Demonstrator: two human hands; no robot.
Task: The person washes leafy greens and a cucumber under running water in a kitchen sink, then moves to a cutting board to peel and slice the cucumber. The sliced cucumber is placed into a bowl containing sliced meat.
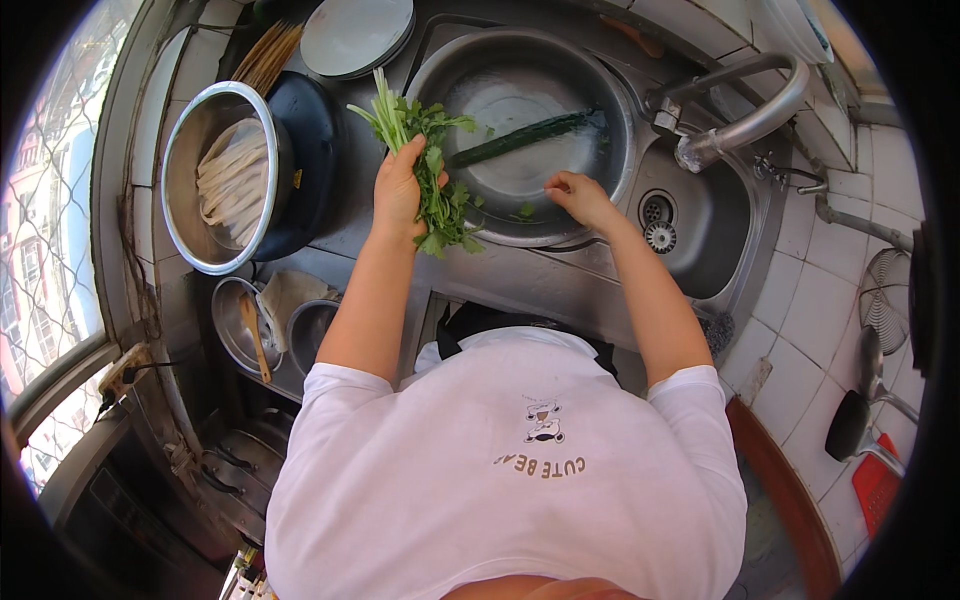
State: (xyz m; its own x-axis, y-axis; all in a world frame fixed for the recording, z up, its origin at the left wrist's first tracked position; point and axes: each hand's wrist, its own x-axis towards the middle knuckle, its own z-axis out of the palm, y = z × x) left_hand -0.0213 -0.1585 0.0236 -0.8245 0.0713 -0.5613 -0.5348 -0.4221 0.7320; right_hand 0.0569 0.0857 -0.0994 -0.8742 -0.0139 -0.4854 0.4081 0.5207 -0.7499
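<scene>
My left hand [397, 193] grips a bunch of leafy green herbs [442, 199], likely cilantro or celery leaf. Its pale stems point away from me and the leaves hang toward my wrist, over the left rim of a large steel basin [628, 150]. Shallow water covers the basin's floor. A long dark green cucumber [525, 140] lies slanted in it. Loose leaves [526, 213] float near the basin's close edge. Over the right front part of the basin, my right hand [581, 196] has its thumb and fingers pinched together, and nothing shows between them.
A steel bowl [268, 225] of beige strips stands left, against a dark round pan [315, 161]. Stacked plates [352, 34] and thin sticks [270, 56] lie behind. A faucet [750, 142] arches over the small sink [709, 247]. Lower left, a wooden spatula [255, 337] rests in a bowl.
</scene>
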